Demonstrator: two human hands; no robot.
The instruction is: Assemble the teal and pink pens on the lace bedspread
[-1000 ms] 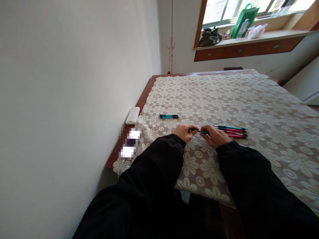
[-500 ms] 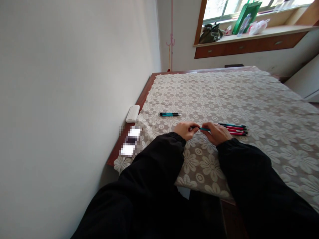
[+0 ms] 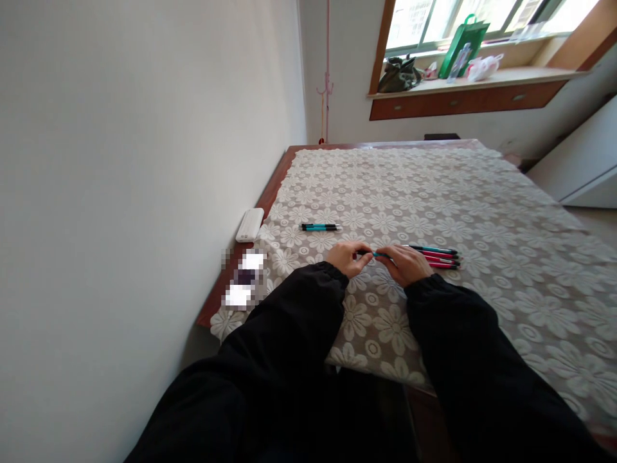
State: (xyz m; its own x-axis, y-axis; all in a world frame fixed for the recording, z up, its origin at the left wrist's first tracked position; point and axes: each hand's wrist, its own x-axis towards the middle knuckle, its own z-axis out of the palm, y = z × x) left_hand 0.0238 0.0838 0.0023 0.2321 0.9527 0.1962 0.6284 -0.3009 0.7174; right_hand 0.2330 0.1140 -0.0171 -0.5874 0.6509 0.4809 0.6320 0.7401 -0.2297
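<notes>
Teal pen (image 3: 375, 254): gripped at either end by left hand (image 3: 344, 258) and right hand (image 3: 403, 263), just left of pen pile (image 3: 436, 256); best kept level, pinched firmly.

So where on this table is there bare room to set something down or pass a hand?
The lace tablecloth is bare beyond the teal pens, out to the far edge, and right of the pile of pens. It is crowded where the left hand and right hand grip one pen, and by the white case.

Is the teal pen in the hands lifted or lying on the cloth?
Cannot tell: the teal pen is pinched between both hands, hiding any gap.
</notes>
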